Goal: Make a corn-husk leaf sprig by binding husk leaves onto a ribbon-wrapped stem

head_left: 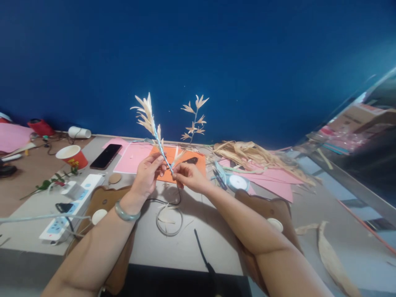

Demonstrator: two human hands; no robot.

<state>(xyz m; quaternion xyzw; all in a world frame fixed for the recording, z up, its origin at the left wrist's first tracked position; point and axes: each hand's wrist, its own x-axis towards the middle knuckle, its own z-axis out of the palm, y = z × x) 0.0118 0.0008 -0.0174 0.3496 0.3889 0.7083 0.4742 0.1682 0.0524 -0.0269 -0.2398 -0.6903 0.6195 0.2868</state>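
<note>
My left hand (147,173) and my right hand (188,176) meet above the table, both pinched on the lower stem of a handmade sprig (151,123) with pale straw leaves and a light blue wrapped stem. The sprig rises up and to the left from my fingers. A jade-coloured bangle (126,212) circles my left wrist. Under my hands lie an orange sheet (185,163) and a pink sheet (131,159). A second finished sprig (194,117) stands upright behind, against the blue wall.
A pile of dried husk strips (253,154) lies at the right on pink paper, beside a white tape roll (237,182). At the left are a phone (105,156), a red paper cup (72,156) and a power strip (72,206). A wire coil (168,220) sits near me.
</note>
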